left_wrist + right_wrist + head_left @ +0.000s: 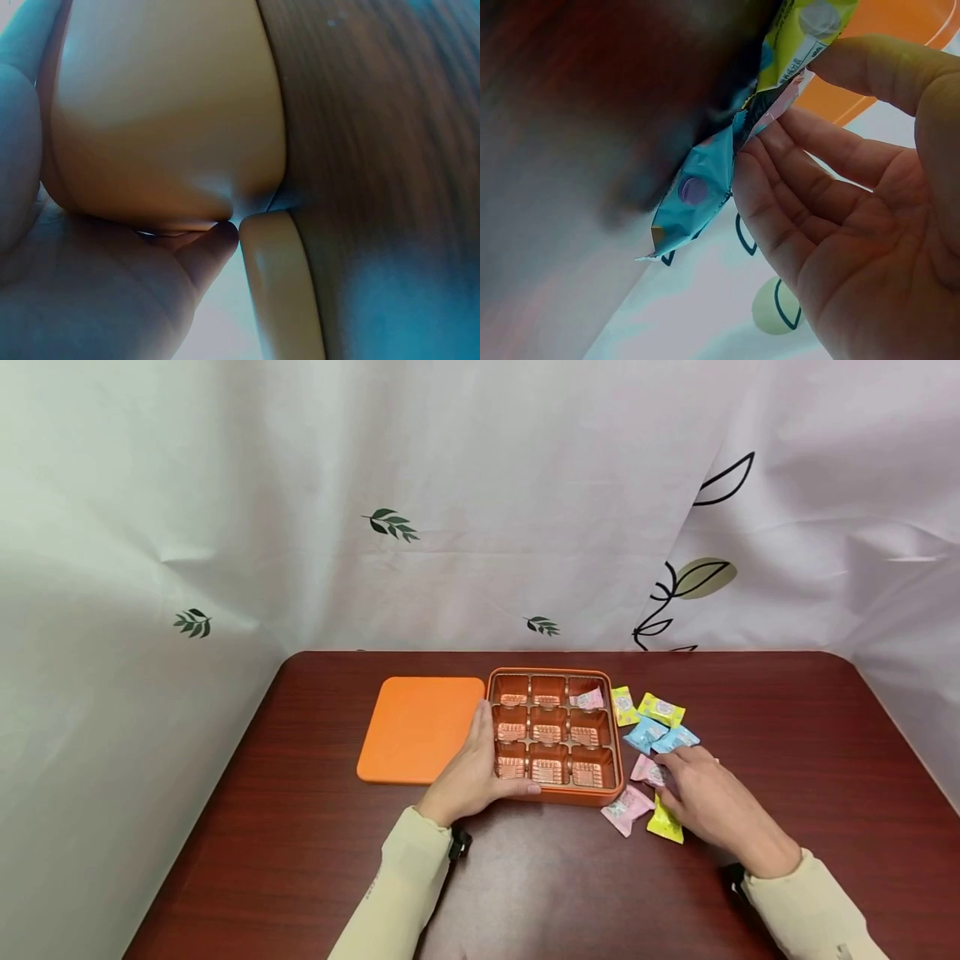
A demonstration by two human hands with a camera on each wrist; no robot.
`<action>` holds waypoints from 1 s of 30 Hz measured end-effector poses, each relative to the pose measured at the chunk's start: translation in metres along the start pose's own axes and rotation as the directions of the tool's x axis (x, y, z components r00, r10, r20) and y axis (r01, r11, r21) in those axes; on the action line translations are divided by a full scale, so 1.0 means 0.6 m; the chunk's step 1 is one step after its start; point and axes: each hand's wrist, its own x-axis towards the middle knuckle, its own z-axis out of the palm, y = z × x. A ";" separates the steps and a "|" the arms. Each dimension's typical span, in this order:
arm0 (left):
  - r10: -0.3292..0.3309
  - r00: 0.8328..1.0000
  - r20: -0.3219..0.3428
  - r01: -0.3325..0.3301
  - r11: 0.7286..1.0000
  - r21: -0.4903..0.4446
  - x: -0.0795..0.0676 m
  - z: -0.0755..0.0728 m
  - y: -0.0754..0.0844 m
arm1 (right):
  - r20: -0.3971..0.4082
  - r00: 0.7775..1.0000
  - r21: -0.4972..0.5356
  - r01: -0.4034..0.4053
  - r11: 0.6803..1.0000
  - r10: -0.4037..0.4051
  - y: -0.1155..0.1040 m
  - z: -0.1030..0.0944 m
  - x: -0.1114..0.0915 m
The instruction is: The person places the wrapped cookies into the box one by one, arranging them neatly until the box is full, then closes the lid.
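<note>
An orange box with a brown compartmented tray stands on the table, a pink wrapped candy in its far right compartment. At the box's near left corner rests my left hand, fingers straight along the left side and thumb along the front rim. My right hand reaches down over the loose candies right of the box. Its thumb and fingertips lie around a pink candy, beside a yellow candy. In the right wrist view, a blue candy lies by the fingertips; thumb and fingers stand apart.
The orange lid lies flat, left of the box. Another pink candy touches the box's near right corner area. Yellow candies and blue candies lie farther back. A patterned curtain hangs behind the table.
</note>
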 end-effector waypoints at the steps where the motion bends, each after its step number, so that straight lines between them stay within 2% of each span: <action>1: -0.001 1.000 -0.001 0.001 1.000 0.000 0.000 0.000 0.000 | -0.003 1.000 -0.001 0.002 1.000 -0.002 0.000 0.000 0.000; 15: -0.008 1.000 -0.001 0.008 1.000 -0.011 0.000 -0.003 0.002 | -0.053 0.998 0.024 0.034 0.999 -0.033 0.003 -0.004 0.005; 30: -0.008 1.000 0.007 0.009 1.000 -0.013 -0.004 -0.002 0.004 | -0.064 0.998 0.027 0.001 1.000 0.000 0.003 -0.013 0.008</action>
